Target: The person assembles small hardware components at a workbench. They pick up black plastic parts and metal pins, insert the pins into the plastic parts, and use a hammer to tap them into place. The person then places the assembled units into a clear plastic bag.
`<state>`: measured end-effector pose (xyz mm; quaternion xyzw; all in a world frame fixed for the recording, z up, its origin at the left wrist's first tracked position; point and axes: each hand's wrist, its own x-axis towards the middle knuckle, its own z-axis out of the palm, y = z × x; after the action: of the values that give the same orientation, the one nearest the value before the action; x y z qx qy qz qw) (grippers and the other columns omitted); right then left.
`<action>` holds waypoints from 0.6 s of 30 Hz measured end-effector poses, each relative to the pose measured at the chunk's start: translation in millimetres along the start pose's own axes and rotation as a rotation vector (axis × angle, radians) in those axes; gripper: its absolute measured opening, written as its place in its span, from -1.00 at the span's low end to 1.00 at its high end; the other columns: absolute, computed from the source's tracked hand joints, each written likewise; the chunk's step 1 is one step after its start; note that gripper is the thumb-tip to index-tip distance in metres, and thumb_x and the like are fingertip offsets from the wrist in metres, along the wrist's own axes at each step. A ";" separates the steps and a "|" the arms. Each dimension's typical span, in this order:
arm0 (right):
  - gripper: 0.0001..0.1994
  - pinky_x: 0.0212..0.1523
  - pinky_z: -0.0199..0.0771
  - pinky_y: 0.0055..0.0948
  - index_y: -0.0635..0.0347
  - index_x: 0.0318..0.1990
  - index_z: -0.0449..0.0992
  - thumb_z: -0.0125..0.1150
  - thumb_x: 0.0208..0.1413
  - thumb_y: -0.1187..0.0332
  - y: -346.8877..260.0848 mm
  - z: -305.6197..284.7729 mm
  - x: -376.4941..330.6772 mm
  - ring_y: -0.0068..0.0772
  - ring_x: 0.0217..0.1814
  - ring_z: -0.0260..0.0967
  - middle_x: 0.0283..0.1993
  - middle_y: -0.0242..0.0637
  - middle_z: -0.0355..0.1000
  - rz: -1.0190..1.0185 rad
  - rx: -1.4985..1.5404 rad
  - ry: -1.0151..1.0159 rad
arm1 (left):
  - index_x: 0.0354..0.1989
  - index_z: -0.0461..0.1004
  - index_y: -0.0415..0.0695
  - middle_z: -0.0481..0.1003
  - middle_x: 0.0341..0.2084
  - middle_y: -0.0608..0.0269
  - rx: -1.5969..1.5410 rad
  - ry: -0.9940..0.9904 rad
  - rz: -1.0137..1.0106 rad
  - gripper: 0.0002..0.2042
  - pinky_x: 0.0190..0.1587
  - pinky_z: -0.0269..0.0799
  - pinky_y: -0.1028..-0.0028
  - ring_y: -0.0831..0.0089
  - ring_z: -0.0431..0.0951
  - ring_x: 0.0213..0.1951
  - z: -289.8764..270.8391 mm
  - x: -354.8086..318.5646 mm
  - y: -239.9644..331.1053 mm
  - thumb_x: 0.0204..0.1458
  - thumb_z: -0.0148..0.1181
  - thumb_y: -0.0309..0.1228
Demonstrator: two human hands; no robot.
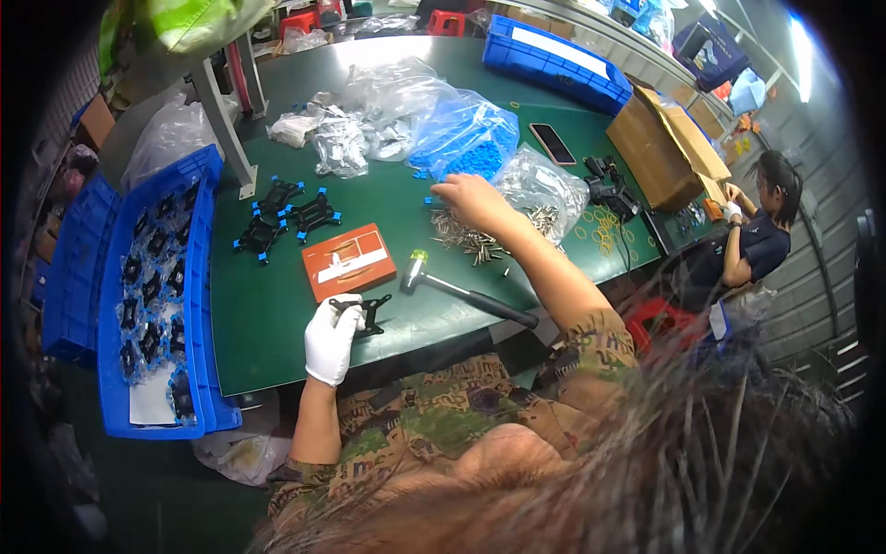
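My left hand [330, 343], in a white glove, grips a black X-shaped bracket [372, 316] by one side at the table's near edge. My bare right hand [469, 200] reaches over the table with its fingers drawn together. A small blue piece [427, 199] shows right at its fingertips; whether they pinch it is unclear. Just beyond lies a clear bag of small blue parts [475, 152]. Below the right hand spreads a pile of metal pins [469, 242]. An orange-red block [349, 262] and a hammer [461, 292] with a yellow-green tip lie between my hands.
Several black brackets with blue ends [277, 217] rest at the left. A blue crate [205, 305] of bagged brackets stands beside the table. Farther off are a phone [552, 144], a cardboard box [657, 152] and a blue bin [554, 60]. A co-worker [761, 226] sits at the right.
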<state>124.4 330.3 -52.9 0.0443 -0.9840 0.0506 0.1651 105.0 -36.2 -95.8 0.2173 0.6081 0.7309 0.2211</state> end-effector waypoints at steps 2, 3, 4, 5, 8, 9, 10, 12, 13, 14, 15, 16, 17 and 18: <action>-0.77 -0.03 0.43 -0.10 0.07 -0.06 0.61 0.19 0.14 0.39 -10.8 -26.8 -33.8 -0.06 -0.05 0.48 -0.17 -0.24 0.49 0.078 -0.026 -0.015 | -0.05 0.49 -0.33 0.50 -0.37 0.28 -0.027 0.001 0.001 -0.85 -0.21 0.45 0.57 0.60 0.48 -0.35 -0.1 6.2 -7.2 0.24 0.09 -0.60; -0.78 -0.03 0.41 -0.11 0.07 -0.06 0.61 0.19 0.14 0.39 -17.2 -37.4 -50.5 -0.07 -0.06 0.47 -0.18 -0.25 0.49 0.082 -0.034 0.025 | -0.05 0.48 -0.33 0.50 -0.38 0.28 -0.046 0.008 -0.004 -0.85 -0.20 0.44 0.57 0.60 0.48 -0.35 3.1 6.9 -4.6 0.24 0.08 -0.61; -0.78 -0.03 0.40 -0.13 0.07 -0.07 0.61 0.20 0.14 0.38 -23.6 -46.4 -69.5 -0.08 -0.07 0.46 -0.19 -0.26 0.49 0.090 -0.043 0.060 | -0.05 0.48 -0.33 0.50 -0.38 0.28 -0.033 0.008 0.004 -0.84 -0.20 0.43 0.57 0.60 0.47 -0.35 3.3 7.7 -1.8 0.24 0.08 -0.61; -0.79 -0.03 0.38 -0.15 0.07 -0.07 0.61 0.20 0.13 0.38 -27.8 -51.0 -87.9 -0.09 -0.08 0.45 -0.20 -0.28 0.48 0.099 -0.052 0.086 | -0.05 0.48 -0.33 0.49 -0.38 0.28 -0.024 0.010 0.004 -0.84 -0.20 0.43 0.57 0.60 0.47 -0.35 3.2 6.0 0.5 0.24 0.07 -0.62; -0.81 -0.03 0.35 -0.19 0.08 -0.10 0.60 0.22 0.13 0.40 -33.4 -52.5 -135.5 -0.13 -0.07 0.42 -0.21 -0.28 0.47 0.277 0.004 0.121 | -0.03 0.47 -0.34 0.48 -0.40 0.30 0.044 -0.003 0.006 -0.83 -0.18 0.42 0.55 0.60 0.46 -0.35 1.3 0.1 1.3 0.29 0.01 -0.58; -0.83 -0.06 0.35 -0.19 0.15 -0.12 0.60 0.22 0.15 0.42 -39.0 -51.5 -150.8 -0.10 -0.09 0.43 -0.24 -0.25 0.46 0.317 0.009 0.136 | -0.03 0.47 -0.34 0.48 -0.40 0.30 0.066 -0.015 0.027 -0.82 -0.17 0.42 0.56 0.60 0.46 -0.34 2.2 -0.1 3.0 0.31 -0.02 -0.56; -0.84 -0.07 0.35 -0.19 0.15 -0.12 0.60 0.23 0.15 0.42 -43.9 -50.0 -161.1 -0.11 -0.09 0.43 -0.24 -0.25 0.46 0.333 0.020 0.139 | -0.02 0.47 -0.34 0.48 -0.41 0.31 0.089 -0.025 0.048 -0.81 -0.16 0.42 0.56 0.60 0.46 -0.34 3.3 0.4 3.5 0.34 -0.05 -0.54; -0.84 -0.07 0.36 -0.19 0.16 -0.13 0.60 0.24 0.14 0.42 -53.7 -49.5 -174.5 -0.11 -0.09 0.42 -0.25 -0.26 0.46 0.359 0.049 0.162 | -0.02 0.48 -0.33 0.49 -0.40 0.31 0.075 -0.010 0.011 -0.79 -0.15 0.41 0.55 0.60 0.46 -0.33 4.4 4.9 0.7 0.36 -0.08 -0.51; -0.83 -0.04 0.37 -0.18 0.17 -0.13 0.60 0.26 0.12 0.42 -58.5 -47.4 -177.8 -0.09 -0.09 0.42 -0.24 -0.24 0.45 0.379 0.069 0.145 | -0.02 0.48 -0.33 0.49 -0.40 0.31 0.092 -0.011 0.036 -0.79 -0.15 0.42 0.55 0.60 0.46 -0.33 3.9 3.8 1.5 0.36 -0.08 -0.51; -0.83 -0.03 0.38 -0.18 0.17 -0.13 0.60 0.26 0.12 0.42 -60.8 -44.8 -178.8 -0.09 -0.09 0.42 -0.22 -0.23 0.45 0.361 0.086 0.135 | -0.01 0.48 -0.33 0.49 -0.41 0.31 0.109 -0.011 0.062 -0.79 -0.14 0.42 0.55 0.60 0.47 -0.33 2.8 1.4 2.2 0.36 -0.08 -0.51; -0.83 -0.02 0.39 -0.17 0.17 -0.13 0.60 0.26 0.12 0.42 -60.7 -45.4 -178.2 -0.08 -0.09 0.41 -0.21 -0.22 0.44 0.345 0.093 0.125 | -0.01 0.48 -0.33 0.50 -0.41 0.31 0.097 -0.010 0.045 -0.79 -0.15 0.42 0.55 0.60 0.47 -0.33 3.3 2.8 2.7 0.36 -0.08 -0.52; -0.83 -0.01 0.40 -0.17 0.18 -0.13 0.60 0.25 0.12 0.42 -60.7 -46.2 -177.4 -0.08 -0.09 0.41 -0.20 -0.21 0.44 0.327 0.099 0.115 | -0.01 0.48 -0.33 0.50 -0.41 0.31 0.085 -0.007 0.027 -0.79 -0.15 0.42 0.54 0.60 0.47 -0.33 3.1 3.4 3.1 0.36 -0.08 -0.52; -0.82 0.00 0.42 -0.15 0.19 -0.13 0.59 0.25 0.11 0.44 -59.6 -47.7 -175.6 -0.07 -0.08 0.41 -0.18 -0.19 0.44 0.303 0.091 0.088 | -0.01 0.48 -0.33 0.50 -0.41 0.31 0.073 -0.002 0.009 -0.79 -0.15 0.42 0.54 0.60 0.47 -0.33 3.0 3.0 4.1 0.36 -0.08 -0.52; -0.82 -0.01 0.43 -0.16 0.18 -0.13 0.58 0.24 0.10 0.43 -56.3 -46.3 -174.9 -0.09 -0.08 0.41 -0.20 -0.21 0.43 0.291 0.076 0.066 | -0.01 0.48 -0.33 0.50 -0.41 0.31 0.096 -0.014 0.007 -0.79 -0.15 0.42 0.54 0.60 0.47 -0.33 4.1 4.0 6.0 0.36 -0.08 -0.52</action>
<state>309.7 292.1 -62.2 -0.0941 -0.9714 0.1127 0.1866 103.9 -31.6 -89.1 0.2349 0.6403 0.7000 0.2118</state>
